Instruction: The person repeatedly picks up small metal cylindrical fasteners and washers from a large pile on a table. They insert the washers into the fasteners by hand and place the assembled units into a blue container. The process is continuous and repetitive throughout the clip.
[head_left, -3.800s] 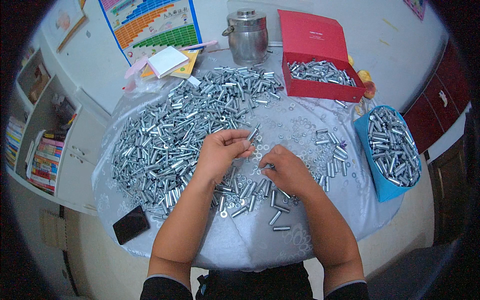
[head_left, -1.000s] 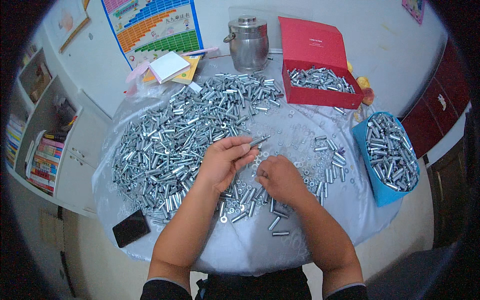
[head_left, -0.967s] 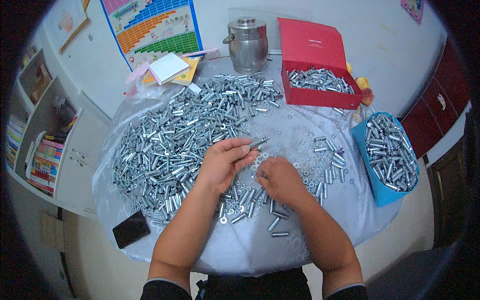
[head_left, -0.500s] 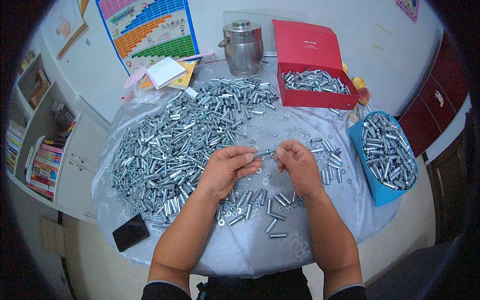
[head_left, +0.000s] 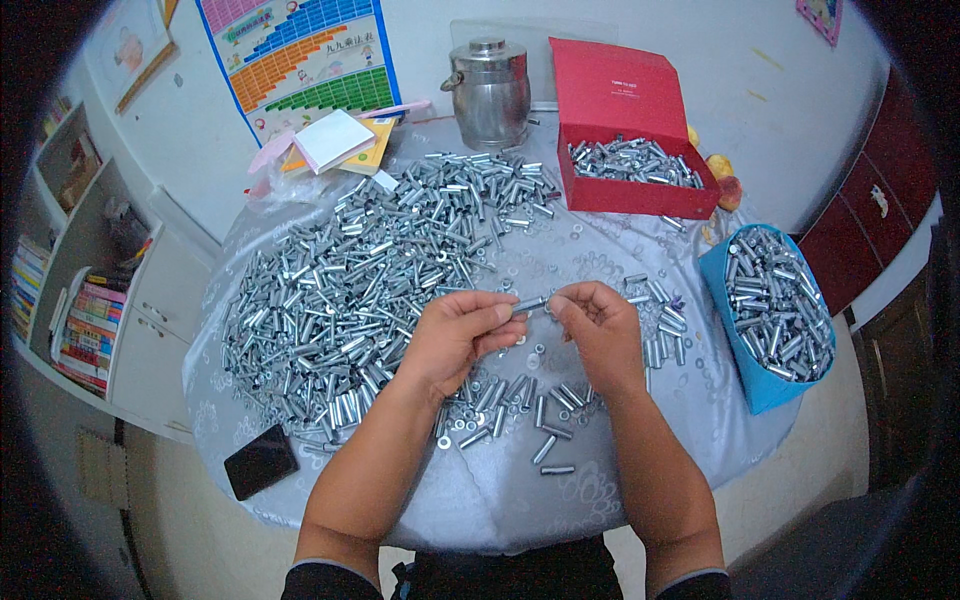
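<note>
My left hand (head_left: 468,333) pinches a slim silver expansion bolt (head_left: 530,305) between thumb and fingers, above the middle of the table. It lies nearly level, its right end pointing to my right hand (head_left: 597,325). The right thumb and forefinger are closed at that end, around a small metal ring; whether it is a nut or a washer I cannot make out. A large heap of bolts and sleeves (head_left: 340,290) spreads to the left. Several loose sleeves (head_left: 555,432) and washers (head_left: 443,442) lie on the cloth below and between my hands.
Silver cloth covers the round table (head_left: 470,500). A red box (head_left: 640,200) and a blue fabric bin (head_left: 745,350), both holding metal parts, stand to the right. At the back are a steel pot (head_left: 490,95) and notepads (head_left: 335,140). A black phone (head_left: 260,462) lies front left.
My right fingertips have closed in slightly at the bolt's right end. The left hand keeps its grip in almost the same place. The view has shifted very slightly.
</note>
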